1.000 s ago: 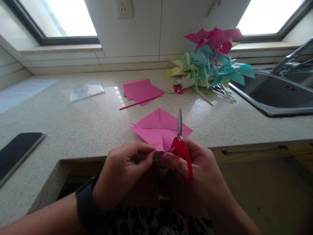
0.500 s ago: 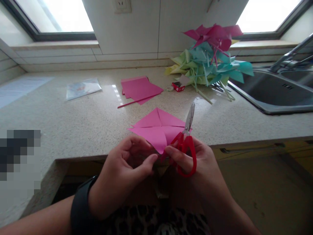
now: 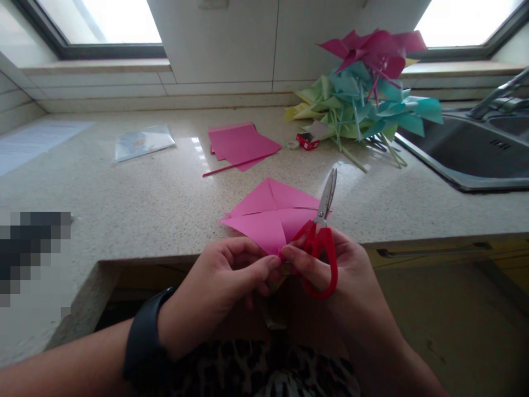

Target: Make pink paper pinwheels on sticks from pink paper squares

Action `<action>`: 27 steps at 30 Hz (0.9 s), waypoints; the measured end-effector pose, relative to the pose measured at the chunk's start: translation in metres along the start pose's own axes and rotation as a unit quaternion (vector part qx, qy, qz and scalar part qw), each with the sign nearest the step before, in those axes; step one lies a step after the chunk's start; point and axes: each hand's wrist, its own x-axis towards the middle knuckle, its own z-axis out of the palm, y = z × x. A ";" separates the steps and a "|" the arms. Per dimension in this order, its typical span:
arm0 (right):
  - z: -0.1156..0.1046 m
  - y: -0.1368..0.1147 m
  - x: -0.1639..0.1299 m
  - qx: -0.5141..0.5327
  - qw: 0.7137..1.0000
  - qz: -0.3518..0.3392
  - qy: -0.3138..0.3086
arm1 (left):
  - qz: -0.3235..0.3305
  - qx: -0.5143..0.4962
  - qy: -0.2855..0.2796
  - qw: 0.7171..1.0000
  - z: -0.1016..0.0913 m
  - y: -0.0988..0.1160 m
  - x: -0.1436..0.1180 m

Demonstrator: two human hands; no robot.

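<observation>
— What did the left hand (image 3: 223, 281) have?

— It pinched the near corner of the pink sheet (image 3: 270, 212), thumb and fingers closed on it right at the counter (image 3: 144, 204) edge. A dark band sat on that wrist.

— And the right hand (image 3: 330, 270)?

— It held the red scissors (image 3: 318, 242), fingers through the loops and closed round them. Its fingertips also met the same corner of the sheet, touching the left hand's. The blades were shut and pointed up and away, lying over the sheet's right side.

— Where did the sheet lie?

— Flat on the counter near its front edge, creased, with a cut running in toward the middle. Only the near corner hung past the edge, between the two hands.

— What else was on the counter?

— A stack of pink paper (image 3: 242, 144) with a thin pink stick (image 3: 231, 165) farther back. To the right, a heap of pinwheels (image 3: 363, 94), pink, teal and green, beside the sink (image 3: 467, 154). A small red box (image 3: 308, 141) lay just before the heap, a clear packet (image 3: 142, 141) lay to the left, and a white page (image 3: 37, 140) at the far left.
</observation>
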 end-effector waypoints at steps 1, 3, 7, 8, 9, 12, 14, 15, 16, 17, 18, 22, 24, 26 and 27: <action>0.000 0.000 0.000 -0.005 1.000 -0.002 0.002 | -0.002 0.000 0.001 1.000 0.000 0.000 0.000; 0.001 0.001 0.001 -0.018 1.000 -0.009 0.005 | -0.004 -0.004 0.004 1.000 0.000 0.001 0.000; 0.001 0.000 0.000 -0.034 0.999 -0.015 0.007 | -0.009 -0.024 0.008 1.000 -0.002 0.002 0.003; 0.001 0.000 0.000 -0.037 0.999 -0.013 0.005 | -0.008 -0.028 0.008 1.000 -0.002 0.001 0.003; 0.001 0.000 0.000 -0.039 0.999 -0.010 0.002 | -0.006 -0.031 0.007 0.999 -0.002 0.001 0.003; 0.001 0.000 0.000 -0.050 0.999 -0.009 -0.002 | -0.004 -0.037 0.003 0.999 -0.003 0.001 0.004; 0.000 0.001 0.000 -0.053 0.999 -0.010 -0.001 | -0.008 -0.038 0.003 0.999 -0.003 0.000 0.004; 0.000 0.002 0.000 -0.053 0.999 -0.009 0.000 | -0.010 -0.036 0.003 0.999 -0.003 0.000 0.004; 0.000 0.002 0.000 -0.052 0.999 -0.009 0.002 | -0.012 -0.033 0.003 0.999 -0.003 0.000 0.003; 0.000 0.002 0.000 -0.052 0.999 -0.009 0.003 | -0.014 -0.029 0.003 0.999 -0.003 -0.001 0.003; 0.000 0.002 0.000 -0.053 0.999 -0.008 0.005 | -0.015 -0.024 0.004 1.000 -0.003 0.000 0.003; 0.001 0.000 0.000 -0.058 0.998 -0.001 0.018 | -0.021 -0.007 0.010 1.000 -0.002 0.000 0.002; 0.002 -0.001 0.000 -0.057 0.998 0.001 0.021 | -0.018 -0.002 0.012 1.000 -0.002 0.001 0.002; 0.003 -0.001 -0.001 -0.062 0.998 -0.002 0.021 | -0.011 0.010 0.012 1.000 -0.001 0.002 0.002; 0.003 -0.001 -0.001 -0.064 0.998 -0.004 0.021 | -0.007 0.016 0.017 1.000 -0.001 0.002 0.002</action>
